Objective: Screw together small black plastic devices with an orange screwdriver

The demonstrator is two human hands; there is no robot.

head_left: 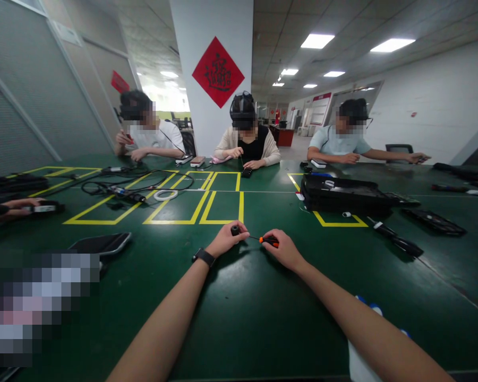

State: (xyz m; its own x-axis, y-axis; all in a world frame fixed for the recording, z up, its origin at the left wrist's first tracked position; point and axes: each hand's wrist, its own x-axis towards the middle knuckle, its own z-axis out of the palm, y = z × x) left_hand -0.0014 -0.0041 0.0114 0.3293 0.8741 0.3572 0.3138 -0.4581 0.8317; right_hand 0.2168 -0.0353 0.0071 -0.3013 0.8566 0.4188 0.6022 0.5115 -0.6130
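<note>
The tabletop (231, 339) edge fronts you; left of the black case (344, 201), your left hand (223, 240) pinches a black cylinder (235, 231), your right hand (283, 250) a screwdriver (271, 242).

Head-height view, forward and down

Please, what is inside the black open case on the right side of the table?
A small white item shows inside the case, toward its left end. The near wall covers part of the bottom, and the dark interior hides other details.
</note>
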